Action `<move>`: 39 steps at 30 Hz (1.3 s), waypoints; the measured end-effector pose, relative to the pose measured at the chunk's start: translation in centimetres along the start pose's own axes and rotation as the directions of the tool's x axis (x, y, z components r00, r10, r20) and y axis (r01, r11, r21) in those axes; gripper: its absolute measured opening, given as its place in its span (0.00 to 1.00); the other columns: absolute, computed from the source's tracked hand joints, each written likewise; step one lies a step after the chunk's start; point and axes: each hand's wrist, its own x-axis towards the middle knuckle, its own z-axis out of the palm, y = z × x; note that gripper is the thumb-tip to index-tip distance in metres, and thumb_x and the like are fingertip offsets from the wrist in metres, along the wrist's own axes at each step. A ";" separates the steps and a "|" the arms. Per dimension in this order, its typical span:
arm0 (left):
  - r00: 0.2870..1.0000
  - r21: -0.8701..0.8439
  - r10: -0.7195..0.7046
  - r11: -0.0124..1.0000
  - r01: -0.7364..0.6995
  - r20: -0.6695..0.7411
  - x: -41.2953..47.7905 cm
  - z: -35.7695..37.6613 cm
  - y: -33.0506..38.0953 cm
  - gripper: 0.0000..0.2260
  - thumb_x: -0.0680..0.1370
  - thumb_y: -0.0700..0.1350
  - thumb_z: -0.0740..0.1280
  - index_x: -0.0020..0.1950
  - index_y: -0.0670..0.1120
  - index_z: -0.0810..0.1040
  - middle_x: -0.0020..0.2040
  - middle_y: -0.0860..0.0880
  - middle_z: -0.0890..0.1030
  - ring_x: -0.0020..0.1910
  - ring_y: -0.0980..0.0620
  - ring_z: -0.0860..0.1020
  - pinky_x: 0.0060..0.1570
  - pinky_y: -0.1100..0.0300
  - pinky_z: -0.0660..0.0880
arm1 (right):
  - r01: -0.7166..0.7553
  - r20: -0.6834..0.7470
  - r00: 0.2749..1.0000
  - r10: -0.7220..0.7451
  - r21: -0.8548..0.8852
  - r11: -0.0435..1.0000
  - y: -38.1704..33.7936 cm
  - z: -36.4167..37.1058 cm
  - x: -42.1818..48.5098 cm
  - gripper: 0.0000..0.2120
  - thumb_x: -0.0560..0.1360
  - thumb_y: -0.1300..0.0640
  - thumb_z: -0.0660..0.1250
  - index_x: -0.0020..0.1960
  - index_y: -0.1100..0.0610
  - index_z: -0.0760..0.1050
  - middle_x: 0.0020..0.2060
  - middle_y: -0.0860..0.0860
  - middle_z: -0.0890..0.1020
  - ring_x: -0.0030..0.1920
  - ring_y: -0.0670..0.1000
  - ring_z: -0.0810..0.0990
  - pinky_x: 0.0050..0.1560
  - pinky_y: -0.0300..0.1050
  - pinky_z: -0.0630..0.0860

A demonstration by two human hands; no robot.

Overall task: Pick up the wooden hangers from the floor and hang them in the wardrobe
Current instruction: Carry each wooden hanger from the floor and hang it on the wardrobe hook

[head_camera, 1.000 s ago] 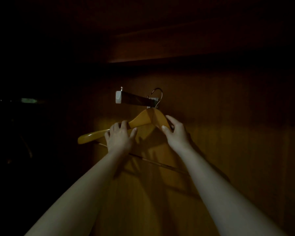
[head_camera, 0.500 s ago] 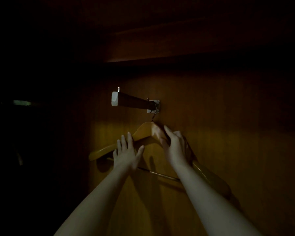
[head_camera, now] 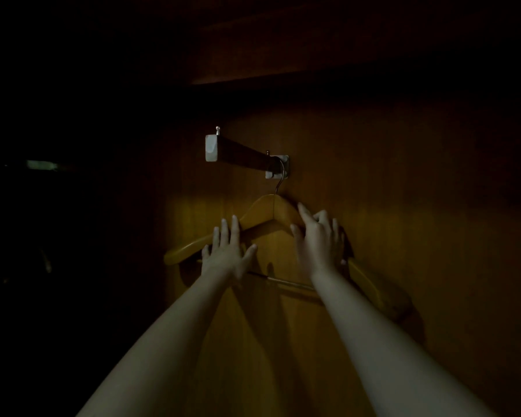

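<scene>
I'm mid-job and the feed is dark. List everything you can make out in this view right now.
wooden hanger: one, yellow-brown, hanging by its metal hook at the wall end of the rail
rail: one, dark brown with a pale end cap, sticking out from the back panel
wall bracket: one, pale metal, where the rail meets the panel
wardrobe back panel: one, brown wood, behind the hanger
shelf: one, dark brown, above the rail
pale object: one, far left in the dark, too dim to identify
left hand: fingers straight, on the hanger's left arm
right hand: on the hanger's right shoulder, grip too dim to tell
</scene>
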 end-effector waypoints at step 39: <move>0.125 -0.467 0.587 0.739 -0.486 0.800 -45.0 7.1 -8.6 0.18 0.81 0.55 0.55 0.63 0.47 0.73 0.53 0.46 0.78 0.51 0.47 0.77 0.54 0.49 0.75 | -0.465 0.693 0.287 0.661 -0.503 0.729 -1.7 -19.1 -56.7 0.11 0.79 0.52 0.58 0.55 0.52 0.77 0.52 0.51 0.80 0.52 0.50 0.78 0.56 0.47 0.73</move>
